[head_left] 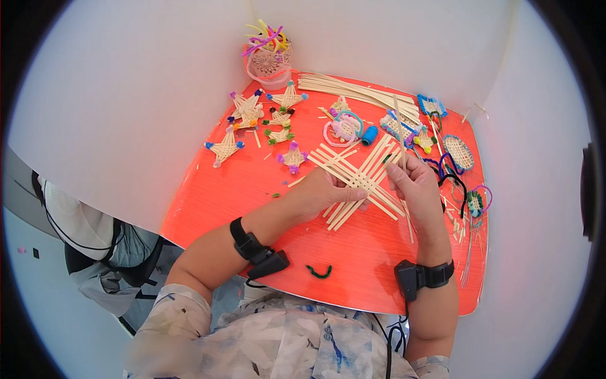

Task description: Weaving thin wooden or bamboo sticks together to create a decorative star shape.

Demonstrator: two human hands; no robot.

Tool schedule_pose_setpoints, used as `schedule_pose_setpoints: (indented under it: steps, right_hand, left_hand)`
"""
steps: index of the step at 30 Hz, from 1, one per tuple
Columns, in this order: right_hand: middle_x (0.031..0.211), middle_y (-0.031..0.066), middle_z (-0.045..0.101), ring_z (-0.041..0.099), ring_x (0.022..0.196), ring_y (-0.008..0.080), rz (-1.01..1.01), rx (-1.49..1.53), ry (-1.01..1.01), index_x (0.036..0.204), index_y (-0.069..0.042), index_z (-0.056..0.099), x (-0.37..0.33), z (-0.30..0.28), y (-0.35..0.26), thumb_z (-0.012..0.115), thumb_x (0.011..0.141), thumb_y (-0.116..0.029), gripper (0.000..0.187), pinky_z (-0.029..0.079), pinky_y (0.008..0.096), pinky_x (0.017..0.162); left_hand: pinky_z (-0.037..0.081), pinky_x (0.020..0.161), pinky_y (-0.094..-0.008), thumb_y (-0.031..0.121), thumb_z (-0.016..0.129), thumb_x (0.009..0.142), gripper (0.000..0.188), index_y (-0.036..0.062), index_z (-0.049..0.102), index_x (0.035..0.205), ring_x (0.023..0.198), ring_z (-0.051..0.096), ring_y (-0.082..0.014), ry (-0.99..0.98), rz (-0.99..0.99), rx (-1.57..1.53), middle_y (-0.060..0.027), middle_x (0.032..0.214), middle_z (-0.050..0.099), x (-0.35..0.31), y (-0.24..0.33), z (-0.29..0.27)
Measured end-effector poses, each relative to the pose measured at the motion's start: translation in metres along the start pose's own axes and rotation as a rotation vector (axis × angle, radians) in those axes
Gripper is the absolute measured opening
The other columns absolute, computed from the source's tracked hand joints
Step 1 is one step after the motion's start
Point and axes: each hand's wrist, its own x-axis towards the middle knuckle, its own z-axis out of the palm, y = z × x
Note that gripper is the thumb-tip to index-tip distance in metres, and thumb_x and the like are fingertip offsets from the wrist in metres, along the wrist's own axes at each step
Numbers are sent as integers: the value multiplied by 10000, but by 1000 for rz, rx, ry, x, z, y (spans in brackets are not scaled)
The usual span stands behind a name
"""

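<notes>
My left hand grips a crosswise weave of flat, pale strips just above the red table, its thumb pressed on the middle of the weave. The strip ends fan out past my fingers on several sides. To the right, my right hand pinches one long loose strip between thumb and fingers. That strip stands nearly upright in the picture, beside the right edge of the weave. The undersides of both hands' fingers are partly hidden.
On the red table, several woven stars lie left. A pile of long strips is at the back, near a pink basket. A blue thread spool, woven pieces and a green pipe cleaner lie around.
</notes>
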Motion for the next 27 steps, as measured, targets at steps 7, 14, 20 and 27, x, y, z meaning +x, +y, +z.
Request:
schedule_pose_setpoints:
  steps: [7,14,20,27]
  right_hand:
    - [659,-75,483,347,579,27,29,-368,-168,884,-47,669,-5,4,-6,847,780,-198,255,283,230,520]
    - [637,-81,425,301,584,41,10,-332,-134,819,-51,664,-2,5,2,871,754,-206,266,259,241,518]
    - [677,-49,458,346,618,60,5,-451,-159,870,-46,648,-3,14,0,796,847,-203,217,311,250,556]
    - [876,39,592,537,851,113,-358,-389,88,943,17,645,2,5,11,557,1024,-194,243,438,263,747]
  left_hand:
    - [598,711,-271,107,741,893,258,4,690,1124,841,702,-146,115,21,7,-76,985,728,-2,2,0]
    - [565,744,-281,158,749,899,263,7,696,1107,840,693,-140,101,15,4,-80,984,731,-2,-5,0]
    - [551,724,-264,190,736,921,254,-18,714,1065,831,682,-118,289,46,-26,-75,964,736,-1,-15,-6]
    - [551,729,-265,209,739,920,251,-5,715,1048,855,689,-119,355,-20,-11,-69,963,741,-3,-9,-5]
